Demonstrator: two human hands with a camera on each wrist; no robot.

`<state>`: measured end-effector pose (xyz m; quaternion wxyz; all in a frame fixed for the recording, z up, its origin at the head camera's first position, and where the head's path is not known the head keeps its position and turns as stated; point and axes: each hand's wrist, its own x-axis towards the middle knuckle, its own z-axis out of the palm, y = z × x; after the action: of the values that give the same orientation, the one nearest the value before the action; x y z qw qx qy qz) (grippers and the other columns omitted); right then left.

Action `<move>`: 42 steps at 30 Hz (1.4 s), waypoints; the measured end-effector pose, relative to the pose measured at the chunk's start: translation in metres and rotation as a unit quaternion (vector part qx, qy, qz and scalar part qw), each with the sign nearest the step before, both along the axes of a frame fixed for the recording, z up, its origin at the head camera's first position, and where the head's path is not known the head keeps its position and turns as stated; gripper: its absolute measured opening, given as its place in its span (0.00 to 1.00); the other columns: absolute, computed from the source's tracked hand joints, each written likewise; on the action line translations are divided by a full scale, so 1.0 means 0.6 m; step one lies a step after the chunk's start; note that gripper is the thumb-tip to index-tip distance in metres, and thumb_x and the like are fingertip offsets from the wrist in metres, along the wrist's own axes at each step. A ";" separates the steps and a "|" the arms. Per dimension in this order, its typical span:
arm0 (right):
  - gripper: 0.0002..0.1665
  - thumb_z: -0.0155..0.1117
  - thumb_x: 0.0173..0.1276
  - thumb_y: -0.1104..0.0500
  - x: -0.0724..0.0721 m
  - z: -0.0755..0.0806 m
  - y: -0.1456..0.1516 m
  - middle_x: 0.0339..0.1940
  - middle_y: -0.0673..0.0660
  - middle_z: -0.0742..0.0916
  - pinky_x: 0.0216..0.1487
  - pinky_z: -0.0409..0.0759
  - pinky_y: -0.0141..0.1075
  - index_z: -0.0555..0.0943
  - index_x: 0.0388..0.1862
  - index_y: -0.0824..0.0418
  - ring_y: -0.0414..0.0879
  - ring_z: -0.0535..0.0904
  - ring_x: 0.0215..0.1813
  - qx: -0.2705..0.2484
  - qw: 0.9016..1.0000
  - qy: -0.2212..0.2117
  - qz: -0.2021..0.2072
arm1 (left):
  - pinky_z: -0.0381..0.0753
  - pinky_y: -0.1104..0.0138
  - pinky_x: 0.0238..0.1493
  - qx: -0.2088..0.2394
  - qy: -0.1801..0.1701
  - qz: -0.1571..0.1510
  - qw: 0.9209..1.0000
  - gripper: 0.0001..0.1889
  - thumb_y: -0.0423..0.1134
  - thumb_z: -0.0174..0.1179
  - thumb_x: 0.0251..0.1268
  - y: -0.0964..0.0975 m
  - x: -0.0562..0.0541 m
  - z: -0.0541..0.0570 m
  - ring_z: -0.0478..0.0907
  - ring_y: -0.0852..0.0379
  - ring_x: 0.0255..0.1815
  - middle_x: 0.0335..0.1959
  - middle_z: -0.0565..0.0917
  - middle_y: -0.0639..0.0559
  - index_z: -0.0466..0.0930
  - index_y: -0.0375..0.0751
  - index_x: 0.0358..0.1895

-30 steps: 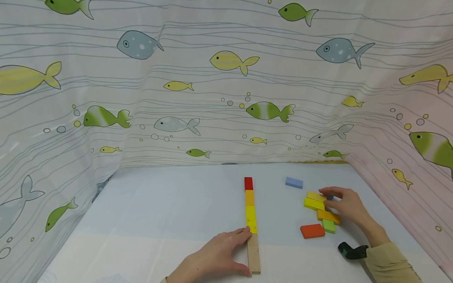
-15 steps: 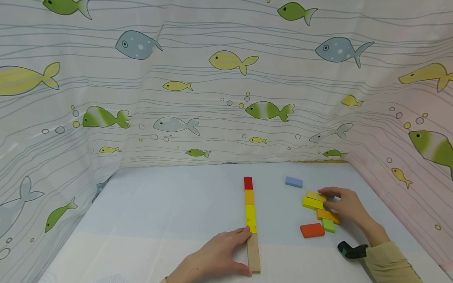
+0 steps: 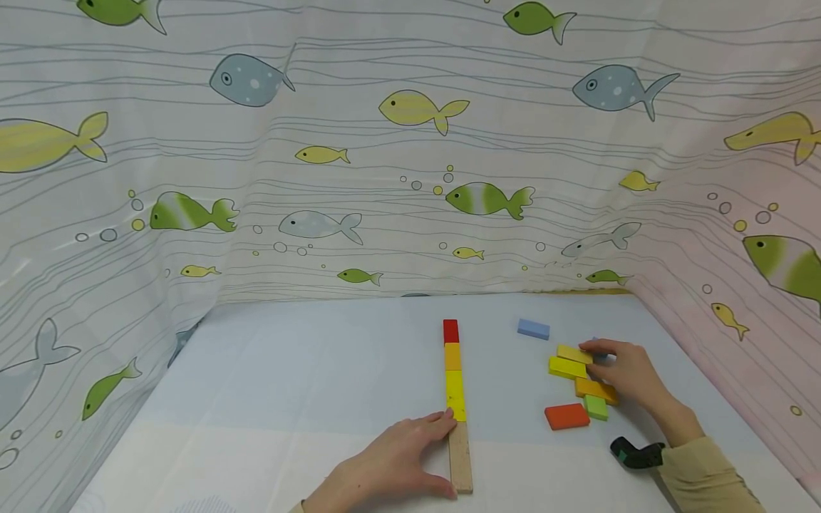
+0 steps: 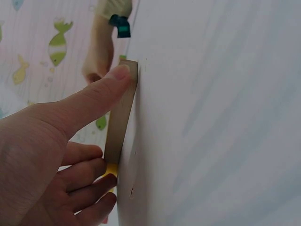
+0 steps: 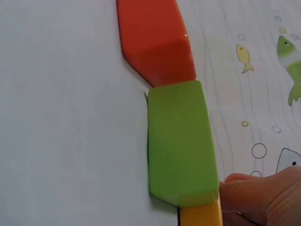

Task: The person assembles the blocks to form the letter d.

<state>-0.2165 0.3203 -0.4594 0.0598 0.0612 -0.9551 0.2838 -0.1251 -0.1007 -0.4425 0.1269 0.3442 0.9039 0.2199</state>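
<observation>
My left hand (image 3: 398, 456) lies along the left side of a straight row of blocks. Its thumb touches the near end of the plain wooden block (image 3: 460, 459), and the index fingertip rests by the bright yellow block (image 3: 455, 392). Beyond these in the row come an orange block (image 3: 452, 356) and a dark red block (image 3: 451, 330). On the right, my right hand (image 3: 625, 370) pinches the right end of a pale yellow block (image 3: 573, 353) between thumb and fingers. Against it lies a second yellow block (image 3: 567, 368). A blue piece shows partly behind this hand.
Near the right hand lie an orange block (image 3: 593, 389), a green block (image 3: 596, 407) and a red block (image 3: 566, 417). A blue block (image 3: 534, 328) sits farther back. A black wrist device (image 3: 636, 454) is at the right sleeve. Fish-printed curtains (image 3: 385, 178) enclose the table.
The second yellow block has shifted slightly left beside the right hand. The blue piece behind that hand shows differently now. The left hand and the row stay in place.
</observation>
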 end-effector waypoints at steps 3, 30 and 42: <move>0.21 0.70 0.62 0.66 -0.001 -0.002 0.001 0.55 0.69 0.85 0.62 0.72 0.66 0.84 0.55 0.66 0.70 0.74 0.62 0.003 1.000 0.002 -0.002 | 0.73 0.57 0.69 -0.001 -0.001 0.001 1.000 0.49 0.70 0.67 0.51 0.001 -0.001 0.000 0.68 0.53 0.73 0.76 0.67 0.56 0.66 0.51 0.75; 0.20 0.70 0.63 0.67 0.000 -0.005 0.001 0.54 0.69 0.86 0.61 0.73 0.66 0.84 0.55 0.66 0.69 0.75 0.60 -0.003 1.000 0.015 -0.004 | 0.75 0.58 0.67 -0.001 -0.008 0.005 1.000 0.48 0.69 0.68 0.50 0.001 0.001 0.005 0.69 0.53 0.72 0.75 0.68 0.56 0.66 0.52 0.75; 0.21 0.68 0.64 0.67 0.000 -0.002 0.002 0.56 0.69 0.85 0.61 0.72 0.66 0.83 0.57 0.66 0.67 0.75 0.60 -0.022 0.999 0.024 -0.009 | 0.75 0.57 0.67 -0.002 -0.007 0.005 1.000 0.49 0.69 0.68 0.51 0.000 0.001 0.006 0.69 0.53 0.72 0.75 0.68 0.55 0.66 0.52 0.75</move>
<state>-0.2168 0.3215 -0.4603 0.0870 0.0578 -0.9474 0.3026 -0.1244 -0.1007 -0.4389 0.1331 0.3382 0.9051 0.2209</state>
